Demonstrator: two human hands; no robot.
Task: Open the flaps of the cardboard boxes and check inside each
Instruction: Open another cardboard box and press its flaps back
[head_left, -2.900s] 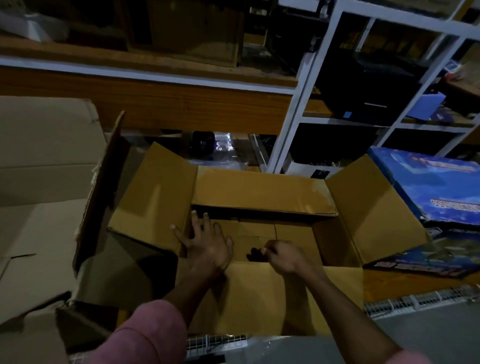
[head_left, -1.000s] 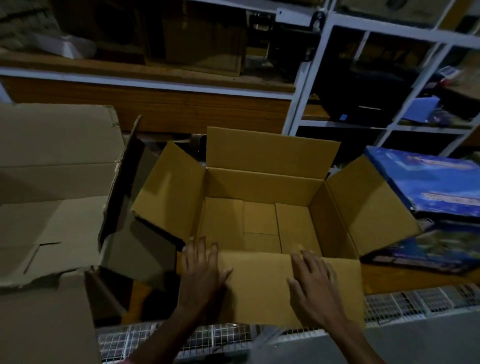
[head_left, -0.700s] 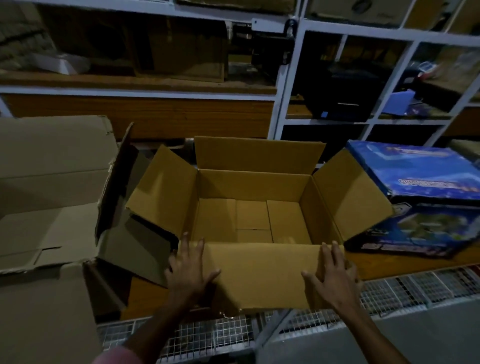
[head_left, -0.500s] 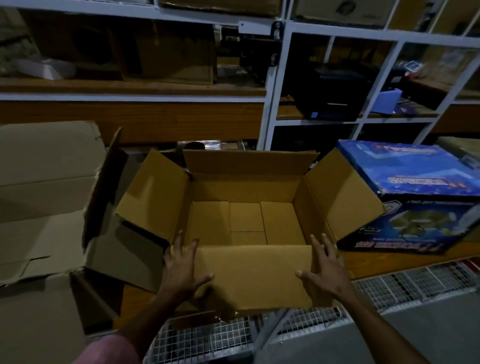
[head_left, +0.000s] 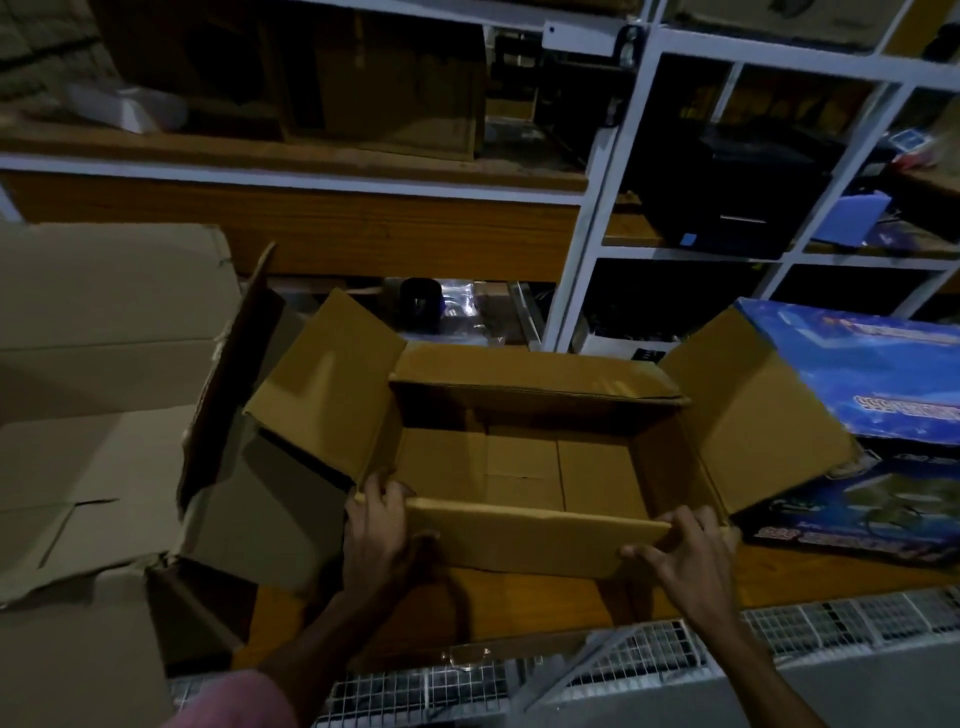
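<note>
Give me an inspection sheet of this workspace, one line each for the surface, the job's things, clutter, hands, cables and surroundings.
Surface: wooden shelf board with white wire mesh along its near edge.
Job's things: middle cardboard box open, side flaps spread, far flap leaning in, near flap partly raised; inside looks empty. Larger cardboard box at left, flaps open and torn.
Clutter: blue printed box touching the right flap; dark object in plastic behind the box.
Hands: left hand grips the near flap's left end; right hand grips its right end.
Cables: nothing seen.
Surroundings: white metal shelving holding boxes and a black device; dim light.
</note>
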